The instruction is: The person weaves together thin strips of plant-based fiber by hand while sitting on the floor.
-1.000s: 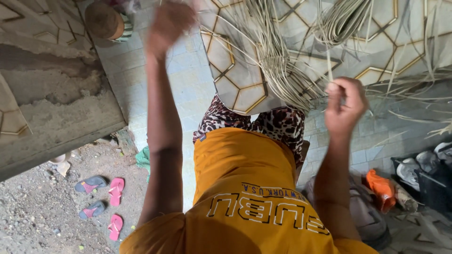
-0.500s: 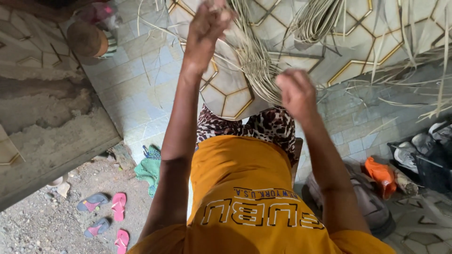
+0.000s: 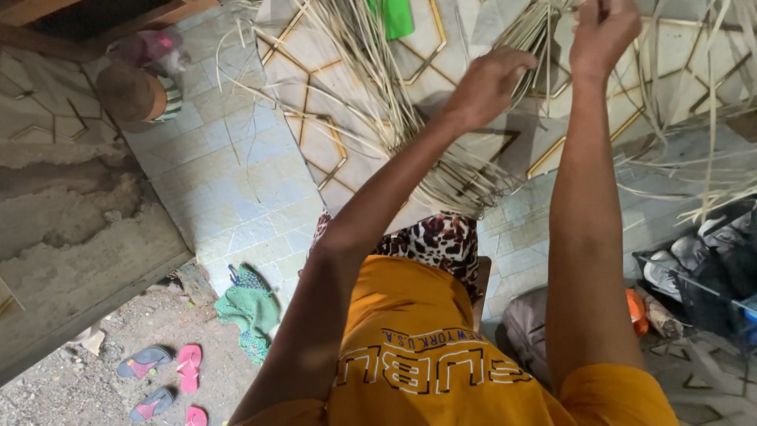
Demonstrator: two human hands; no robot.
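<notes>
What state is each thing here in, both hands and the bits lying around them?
left hand: closed on a bunch of strips.
right hand: raised, pinching thin strips.
pale strips: fanned loose over the tiled floor.
green cloth: crumpled at the tile edge.
flip-flops: scattered on dirt.
green thing: lying flat on tiles.
shoes: piled at right.

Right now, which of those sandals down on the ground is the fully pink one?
The pink sandal lying between the two grey ones with pink straps, one to its left and one below. Another pink one is cut off by the picture's bottom edge.
</notes>
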